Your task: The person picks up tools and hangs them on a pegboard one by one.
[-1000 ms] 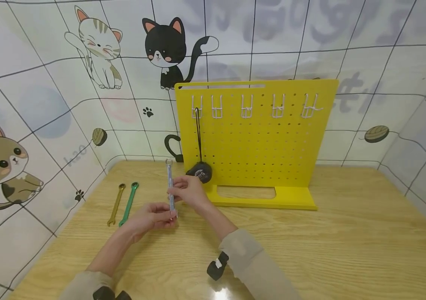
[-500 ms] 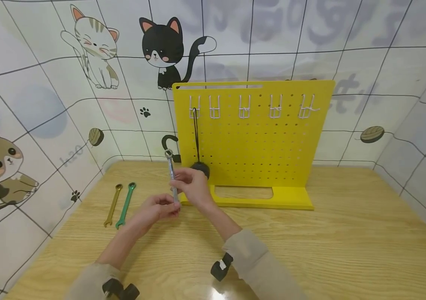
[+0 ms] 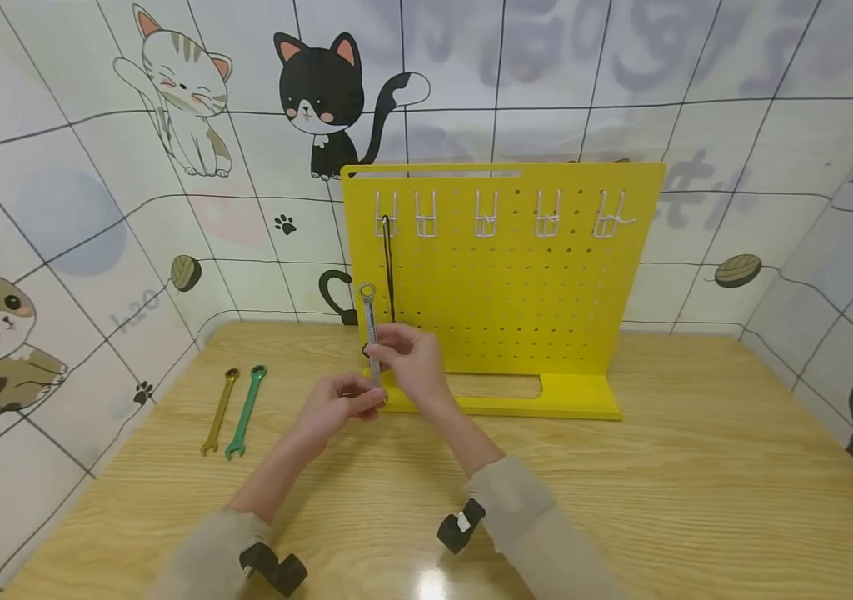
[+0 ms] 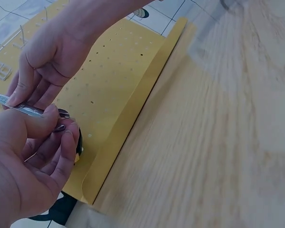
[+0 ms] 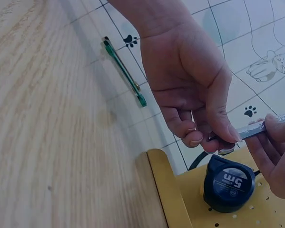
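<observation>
A silver combination wrench stands nearly upright, ring end up, in front of the left part of the yellow pegboard. My left hand pinches its lower, open-jaw end between thumb and fingers. Higher up, the thumb and fingers of my right hand grip the shaft. Both grips also show in the left wrist view, where the wrench lies slanted. Behind the hands, a black tape measure hangs by its cord from the leftmost hook; the right hand hides most of it in the head view.
On the wooden table, a gold wrench and a green wrench lie side by side at the left. Several white wire hooks line the pegboard's upper part. A cat-patterned wall covering surrounds the back and sides.
Both hands have moved right with the silver wrench and raised it slightly, from beside the pegboard to in front of its left edge. The tape measure has become hidden behind the right hand.
</observation>
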`<state>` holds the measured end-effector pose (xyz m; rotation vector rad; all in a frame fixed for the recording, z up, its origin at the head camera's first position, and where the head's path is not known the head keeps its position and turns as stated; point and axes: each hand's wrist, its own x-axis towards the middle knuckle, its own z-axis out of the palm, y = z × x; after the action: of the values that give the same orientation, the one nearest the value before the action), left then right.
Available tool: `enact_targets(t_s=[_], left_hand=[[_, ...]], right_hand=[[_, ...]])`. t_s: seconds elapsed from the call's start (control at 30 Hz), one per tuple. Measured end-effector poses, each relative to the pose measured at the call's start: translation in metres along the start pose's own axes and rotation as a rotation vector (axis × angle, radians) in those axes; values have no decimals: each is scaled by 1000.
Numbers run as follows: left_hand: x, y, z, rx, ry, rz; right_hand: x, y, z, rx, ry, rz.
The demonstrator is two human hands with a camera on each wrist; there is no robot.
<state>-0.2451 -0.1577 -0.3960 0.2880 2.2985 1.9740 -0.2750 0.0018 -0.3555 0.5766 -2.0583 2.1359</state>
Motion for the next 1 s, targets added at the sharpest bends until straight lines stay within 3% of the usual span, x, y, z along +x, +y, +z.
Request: enact_targets(t_s=[0.53, 1.0], left_hand=[[19, 25, 29, -18, 56, 58], [33, 48, 48, -63, 105, 140]], right_hand=[[7, -20, -28, -82, 148, -112], [23, -43, -50, -65, 194, -166]])
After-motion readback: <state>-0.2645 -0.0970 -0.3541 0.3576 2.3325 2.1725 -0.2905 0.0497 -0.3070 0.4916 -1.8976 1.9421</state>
